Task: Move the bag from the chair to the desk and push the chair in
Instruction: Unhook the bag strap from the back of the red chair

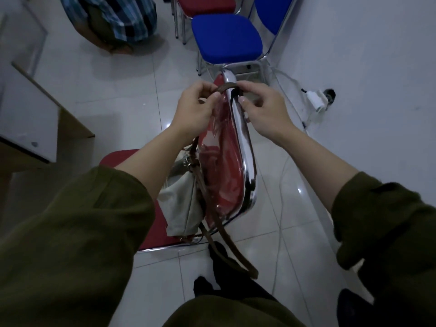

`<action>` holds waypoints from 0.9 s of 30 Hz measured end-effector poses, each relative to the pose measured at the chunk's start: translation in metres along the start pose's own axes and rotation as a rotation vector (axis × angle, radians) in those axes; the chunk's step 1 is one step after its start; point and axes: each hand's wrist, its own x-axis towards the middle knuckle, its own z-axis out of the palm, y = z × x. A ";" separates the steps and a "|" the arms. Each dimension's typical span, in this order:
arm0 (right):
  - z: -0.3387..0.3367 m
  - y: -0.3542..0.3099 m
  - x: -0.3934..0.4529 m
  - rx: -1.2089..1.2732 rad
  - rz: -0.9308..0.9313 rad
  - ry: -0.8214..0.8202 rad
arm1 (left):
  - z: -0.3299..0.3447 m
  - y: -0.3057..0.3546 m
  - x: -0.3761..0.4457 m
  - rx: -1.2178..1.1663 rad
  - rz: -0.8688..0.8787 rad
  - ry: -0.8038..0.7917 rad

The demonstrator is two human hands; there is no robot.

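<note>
Strap was looped over the chair back, so your left hand and right hand each pinched it at the top to unhook the bag, which sat on the seat, with the table well to the left.

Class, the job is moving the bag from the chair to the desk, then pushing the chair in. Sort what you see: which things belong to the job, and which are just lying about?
Belong to the job:
left hand and right hand, both gripping the brown strap
cream bag
red chair
desk

Just lying about:
blue chair
second red chair
white cables
plug adapter
</note>
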 end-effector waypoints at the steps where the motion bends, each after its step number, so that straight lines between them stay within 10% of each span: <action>1: 0.001 -0.002 0.011 -0.011 -0.007 -0.010 | -0.001 -0.001 0.007 -0.001 -0.005 0.002; 27: 0.052 -0.053 0.054 -0.682 0.015 -0.306 | -0.056 -0.036 0.031 -0.073 -0.018 -0.259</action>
